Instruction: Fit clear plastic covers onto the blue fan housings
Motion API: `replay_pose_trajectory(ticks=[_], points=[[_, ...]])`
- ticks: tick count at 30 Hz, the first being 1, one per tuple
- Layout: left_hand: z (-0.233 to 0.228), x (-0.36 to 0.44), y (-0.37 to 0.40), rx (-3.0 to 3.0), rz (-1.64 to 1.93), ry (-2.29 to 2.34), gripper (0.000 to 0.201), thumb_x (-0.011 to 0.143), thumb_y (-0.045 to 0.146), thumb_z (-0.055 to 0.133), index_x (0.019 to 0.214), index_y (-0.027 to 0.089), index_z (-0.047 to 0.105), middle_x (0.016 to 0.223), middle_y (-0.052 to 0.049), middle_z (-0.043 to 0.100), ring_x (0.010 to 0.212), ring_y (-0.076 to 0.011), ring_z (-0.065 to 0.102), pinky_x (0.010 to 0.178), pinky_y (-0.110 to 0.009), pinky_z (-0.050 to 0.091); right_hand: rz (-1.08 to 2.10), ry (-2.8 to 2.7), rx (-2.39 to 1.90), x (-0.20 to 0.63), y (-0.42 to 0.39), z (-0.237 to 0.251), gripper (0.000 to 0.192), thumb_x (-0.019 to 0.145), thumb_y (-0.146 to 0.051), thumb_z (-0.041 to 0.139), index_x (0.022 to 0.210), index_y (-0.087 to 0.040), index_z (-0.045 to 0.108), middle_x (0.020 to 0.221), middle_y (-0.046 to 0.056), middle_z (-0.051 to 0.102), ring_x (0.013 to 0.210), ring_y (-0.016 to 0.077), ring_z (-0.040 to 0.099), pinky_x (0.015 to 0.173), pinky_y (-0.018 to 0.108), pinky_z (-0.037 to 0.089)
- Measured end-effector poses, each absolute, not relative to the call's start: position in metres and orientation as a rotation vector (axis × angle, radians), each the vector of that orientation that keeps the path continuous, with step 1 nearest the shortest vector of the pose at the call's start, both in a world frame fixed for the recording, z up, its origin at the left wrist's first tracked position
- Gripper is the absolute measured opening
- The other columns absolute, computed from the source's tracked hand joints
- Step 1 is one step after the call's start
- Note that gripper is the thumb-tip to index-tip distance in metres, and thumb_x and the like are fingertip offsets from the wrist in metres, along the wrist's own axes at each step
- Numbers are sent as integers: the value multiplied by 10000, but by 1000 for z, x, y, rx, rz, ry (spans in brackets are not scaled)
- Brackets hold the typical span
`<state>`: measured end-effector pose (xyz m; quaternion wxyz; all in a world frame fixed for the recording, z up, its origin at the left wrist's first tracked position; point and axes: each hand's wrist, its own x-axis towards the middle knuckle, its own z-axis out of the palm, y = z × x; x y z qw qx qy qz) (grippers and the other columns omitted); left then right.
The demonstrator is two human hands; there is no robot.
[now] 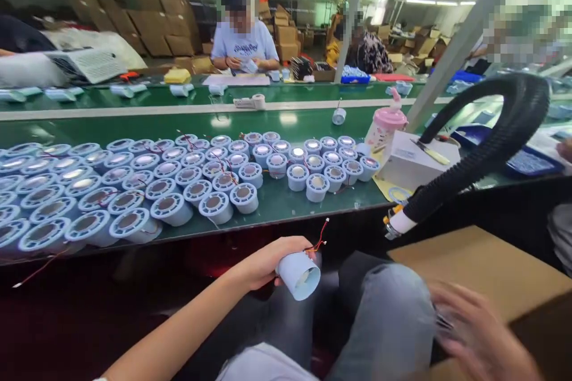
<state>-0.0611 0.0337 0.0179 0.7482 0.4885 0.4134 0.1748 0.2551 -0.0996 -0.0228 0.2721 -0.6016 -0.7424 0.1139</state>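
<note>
Left hand (pixel 268 262) clamped around a pale plastic spool (pixel 298 275), red wires (pixel 320 239) trailing just past the fingertips, open end tilted up for viewing. Right hand (pixel 478 333) blurred; finger state unclear.

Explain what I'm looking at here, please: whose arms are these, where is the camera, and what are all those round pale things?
The camera sits on a worker's head, looking down, so the arms are that person's own. The left hand grips a pale blue round housing with thin red wires trailing from it. The right hand is blurred over a cardboard box; whether it holds anything is unclear. Rows of similar round parts cover the green workbench. A black ribbed hose arcs in at right, beside a pink bottle. Another person works across the bench.
</note>
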Motion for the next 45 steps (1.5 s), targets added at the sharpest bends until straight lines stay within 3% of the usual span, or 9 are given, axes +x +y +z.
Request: replay_pose_trajectory(ticks=[5,9,14,20,24,30,35,40,45], points=[[22,-44,30,1392,257,802,268,842,398,589,889,157,699,812,-21,612,632,-99,521,507,-175,404,-7,-2251,-1426,167,-66,-3,482,885,-182,552,1359,-255,509,1347,195,450,1061,367,555,790,521,548],[22,-44,23,1872,343,797,211,882,338,565,941,191,705,996,-55,620,945,-187,580,888,-300,444,291,-2257,-1499,151,-41,-3,240,831,-88,593,1021,-201,687,1355,171,462,1135,368,505,862,524,521],[8,-43,16,1856,514,856,507,680,451,791,1117,237,649,1031,-47,585,931,-196,585,834,-309,485,1001,-1901,-1384,167,-47,3,121,865,-236,636,750,-200,626,1196,86,540,1095,248,562,916,389,497],[-10,-39,17,1919,569,760,630,603,431,846,1181,264,660,1337,-115,448,1193,-287,518,1049,-426,426,1156,-1500,-1426,172,-46,7,330,896,-351,571,617,-186,640,1032,90,610,985,238,601,737,312,525],[-6,-37,16,1803,483,703,688,658,376,824,1294,283,577,1313,-98,573,1211,-290,537,1042,-439,443,1273,-1203,-1393,178,-44,4,388,840,-440,653,552,-180,634,1002,97,655,989,254,621,708,305,561],[5,-33,8,1291,471,753,706,663,283,818,1305,204,535,1231,-102,633,1030,-232,644,871,-339,553,1247,-1448,-1206,187,-50,8,163,771,-340,771,906,-254,738,1261,65,634,1198,291,569,938,395,534],[12,-37,3,1183,396,750,744,693,322,797,1364,249,482,1087,-79,673,819,-191,662,634,-276,561,927,-1855,-1237,189,-63,10,386,823,-176,713,1176,-293,610,1387,46,548,1244,245,543,1007,368,491],[15,-42,2,1462,428,702,758,658,329,831,1351,271,530,1384,-88,544,1198,-285,562,957,-357,509,1169,-1719,-1260,192,-69,8,431,816,-221,742,1200,-305,564,1350,36,567,1224,238,555,972,331,527],[16,-43,3,1555,468,607,754,678,310,822,1366,272,514,1413,-96,525,1269,-281,522,1058,-392,441,1333,-1554,-1185,192,-69,13,437,823,-206,742,1200,-340,567,1290,1,584,1188,194,571,962,271,533]])
